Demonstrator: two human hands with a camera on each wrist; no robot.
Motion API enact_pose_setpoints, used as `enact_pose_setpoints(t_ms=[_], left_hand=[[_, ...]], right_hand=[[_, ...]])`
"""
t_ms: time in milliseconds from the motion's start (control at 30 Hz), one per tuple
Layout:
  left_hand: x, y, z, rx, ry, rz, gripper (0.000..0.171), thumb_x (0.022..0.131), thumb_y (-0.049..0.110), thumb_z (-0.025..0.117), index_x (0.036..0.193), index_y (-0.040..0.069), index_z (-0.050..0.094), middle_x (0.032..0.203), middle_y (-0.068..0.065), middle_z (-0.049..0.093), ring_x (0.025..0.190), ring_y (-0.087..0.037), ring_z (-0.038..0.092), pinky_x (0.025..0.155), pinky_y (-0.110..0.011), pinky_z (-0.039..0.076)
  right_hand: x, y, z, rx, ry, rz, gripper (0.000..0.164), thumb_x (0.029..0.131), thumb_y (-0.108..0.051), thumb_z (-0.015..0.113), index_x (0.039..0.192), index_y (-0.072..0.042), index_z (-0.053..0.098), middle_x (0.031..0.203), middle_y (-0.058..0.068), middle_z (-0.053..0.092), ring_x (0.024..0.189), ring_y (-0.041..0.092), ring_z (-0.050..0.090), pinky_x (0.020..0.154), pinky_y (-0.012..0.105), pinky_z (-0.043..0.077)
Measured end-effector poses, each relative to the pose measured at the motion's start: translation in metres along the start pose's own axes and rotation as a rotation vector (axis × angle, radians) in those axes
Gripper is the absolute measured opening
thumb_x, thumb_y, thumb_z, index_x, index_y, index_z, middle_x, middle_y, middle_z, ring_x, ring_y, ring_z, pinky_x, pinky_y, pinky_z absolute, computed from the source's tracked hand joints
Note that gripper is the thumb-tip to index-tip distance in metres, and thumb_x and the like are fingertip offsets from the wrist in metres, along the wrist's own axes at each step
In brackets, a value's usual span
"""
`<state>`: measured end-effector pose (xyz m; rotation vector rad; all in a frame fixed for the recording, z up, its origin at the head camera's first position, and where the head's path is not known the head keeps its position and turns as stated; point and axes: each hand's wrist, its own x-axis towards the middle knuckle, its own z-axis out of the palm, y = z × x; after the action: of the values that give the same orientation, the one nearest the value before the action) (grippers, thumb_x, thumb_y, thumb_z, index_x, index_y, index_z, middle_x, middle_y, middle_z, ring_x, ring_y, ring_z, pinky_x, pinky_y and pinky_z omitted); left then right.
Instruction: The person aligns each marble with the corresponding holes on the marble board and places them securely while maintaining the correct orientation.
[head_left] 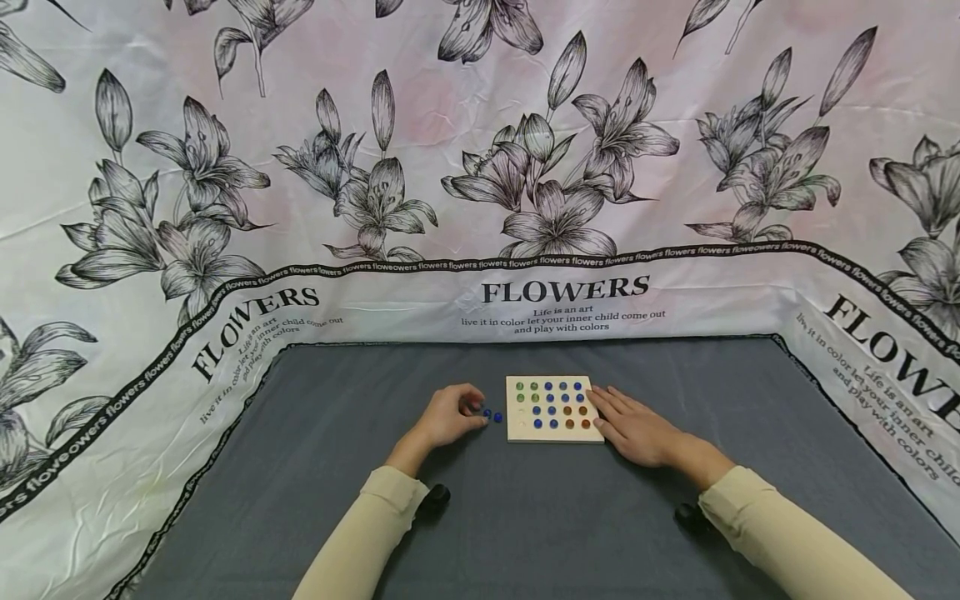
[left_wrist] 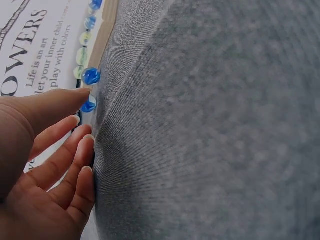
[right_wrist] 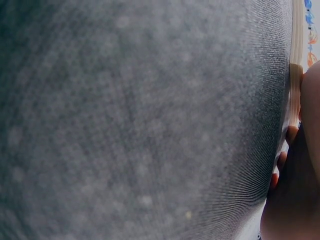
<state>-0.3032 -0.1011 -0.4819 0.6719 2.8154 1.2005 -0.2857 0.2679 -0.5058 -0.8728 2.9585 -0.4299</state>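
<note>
A pale wooden board (head_left: 555, 435) lies on the grey cloth, with rows of green, blue and orange glass marbles set in it. Two bare hollows show at its lower left. To its left, two loose blue marbles (head_left: 498, 417) sit on the cloth. My left hand (head_left: 452, 414) is beside them, thumb and fingers apart and bent around the nearer blue marble (left_wrist: 89, 104). A gap shows between thumb (left_wrist: 60, 104) and fingertips, and no grip is visible. Fingers extended, my right hand (head_left: 643, 427) rests against the board's right edge; the right wrist view shows it only partly.
Grey cloth (head_left: 480, 517) covers the table. Behind it hangs a white and pink curtain (head_left: 420, 308) printed with flowers and lettering. Dark objects (head_left: 435, 498) are at both wrists.
</note>
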Motion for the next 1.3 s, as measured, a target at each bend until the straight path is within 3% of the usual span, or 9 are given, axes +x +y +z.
enact_pose_setpoints(t_ms=[667, 1300], left_hand=[[0.0052, 0.0036, 0.0061, 0.049, -0.01, -0.023, 0.017, 0.088, 0.01, 0.08, 0.103, 0.004, 0.075, 0.087, -0.001, 0.066, 0.073, -0.01, 0.056, 0.069, -0.029, 0.049], [0.0053, 0.0063, 0.0064, 0.047, 0.026, -0.048, 0.011, 0.089, 0.012, 0.081, 0.096, 0.007, 0.073, 0.084, 0.0, 0.067, 0.07, -0.01, 0.057, 0.067, -0.029, 0.048]], right_hand=[[0.0, -0.0005, -0.0011, 0.015, -0.008, 0.0, 0.06, 0.112, -0.038, 0.037, 0.162, -0.007, 0.026, 0.168, 0.014, 0.023, 0.155, 0.04, 0.016, 0.122, 0.056, 0.019], [-0.0003, -0.0002, -0.0009, 0.008, -0.001, -0.002, 0.059, 0.112, -0.036, 0.038, 0.162, -0.006, 0.026, 0.168, 0.015, 0.024, 0.155, 0.04, 0.017, 0.122, 0.055, 0.019]])
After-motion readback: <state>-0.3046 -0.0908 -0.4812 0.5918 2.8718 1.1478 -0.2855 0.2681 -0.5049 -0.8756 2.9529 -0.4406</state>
